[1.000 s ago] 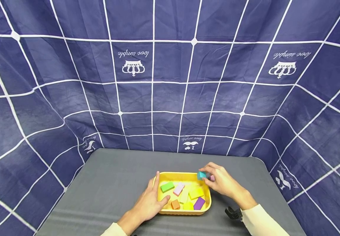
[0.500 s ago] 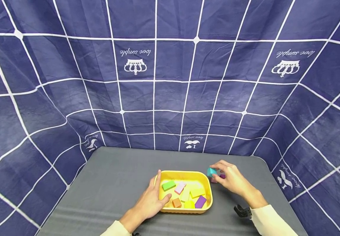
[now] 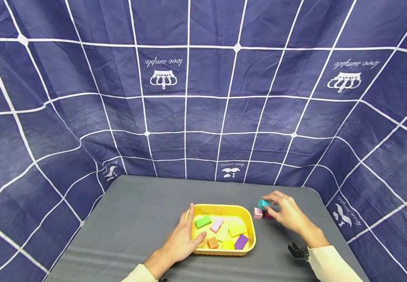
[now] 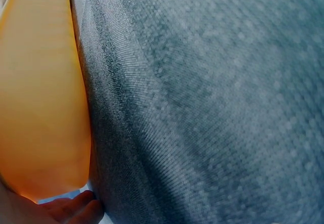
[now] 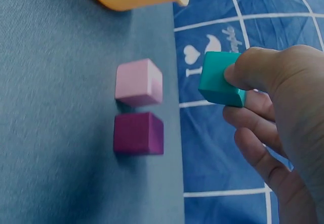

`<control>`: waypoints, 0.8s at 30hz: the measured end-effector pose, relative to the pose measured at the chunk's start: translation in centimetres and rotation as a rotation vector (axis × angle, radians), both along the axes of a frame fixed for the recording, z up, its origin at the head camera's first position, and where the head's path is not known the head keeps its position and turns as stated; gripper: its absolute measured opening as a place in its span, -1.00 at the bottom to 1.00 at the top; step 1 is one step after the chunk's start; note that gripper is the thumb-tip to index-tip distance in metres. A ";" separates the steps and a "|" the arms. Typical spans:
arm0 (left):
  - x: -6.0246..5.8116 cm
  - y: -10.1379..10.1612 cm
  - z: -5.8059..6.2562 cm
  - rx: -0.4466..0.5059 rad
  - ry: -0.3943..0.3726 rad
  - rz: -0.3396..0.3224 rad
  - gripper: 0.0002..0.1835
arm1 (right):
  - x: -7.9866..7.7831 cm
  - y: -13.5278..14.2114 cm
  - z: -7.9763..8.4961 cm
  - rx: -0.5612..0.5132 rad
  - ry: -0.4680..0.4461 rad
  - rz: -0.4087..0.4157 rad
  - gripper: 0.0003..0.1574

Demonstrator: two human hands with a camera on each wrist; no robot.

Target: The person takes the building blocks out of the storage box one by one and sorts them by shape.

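Between thumb and fingers, my right hand (image 3: 287,210) pinches a teal cube block (image 3: 263,204), held up off the table in the right wrist view. Below it a pink block (image 5: 134,83) and a dark purple block (image 5: 134,134) sit side by side on the table, slightly apart. My left hand (image 3: 180,241) grips the left end of a yellow plastic tub (image 3: 221,253), thumb over the rim and fingers along the outside. Inside the tub lie a green block (image 3: 203,222), an orange block (image 3: 212,243), a purple block (image 3: 241,242), and several pink and yellow ones.
The tub stands on a grey cloth-covered table (image 3: 147,211). A blue curtain (image 3: 203,117) with white grid lines closes off the back and both sides. The two blocks on the table lie just right of the tub's far right corner.
My right hand has carried the teal block from over the tub's far right corner rightward, above the pink and dark purple blocks, which now show more. My left hand stays on the tub.
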State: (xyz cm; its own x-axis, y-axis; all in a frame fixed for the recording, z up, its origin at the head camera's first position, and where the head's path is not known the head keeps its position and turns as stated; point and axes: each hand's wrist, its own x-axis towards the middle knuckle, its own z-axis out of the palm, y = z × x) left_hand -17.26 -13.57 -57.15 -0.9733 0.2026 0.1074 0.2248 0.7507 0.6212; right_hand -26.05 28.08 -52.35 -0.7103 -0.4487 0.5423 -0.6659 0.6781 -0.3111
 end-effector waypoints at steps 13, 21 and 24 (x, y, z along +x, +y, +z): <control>0.1 0.0 0.1 -0.004 -0.019 0.012 0.23 | -0.1 2.9 -1.3 0.018 0.034 -0.040 -0.48; 0.0 0.1 0.1 -0.004 -0.024 0.012 0.23 | -0.2 4.4 -1.6 0.033 0.023 -0.066 -0.49; 0.1 0.1 0.1 -0.002 -0.028 0.009 0.23 | -0.2 4.9 -1.8 0.041 -0.003 -0.082 -0.50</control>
State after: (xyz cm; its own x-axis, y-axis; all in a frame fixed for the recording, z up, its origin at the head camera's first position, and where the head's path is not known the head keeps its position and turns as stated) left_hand -17.17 -13.43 -57.04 -0.9778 0.1940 0.0793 0.2004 0.7541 0.6254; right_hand -26.22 33.00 -54.13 -0.7469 -0.4112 0.5225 -0.6070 0.7424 -0.2834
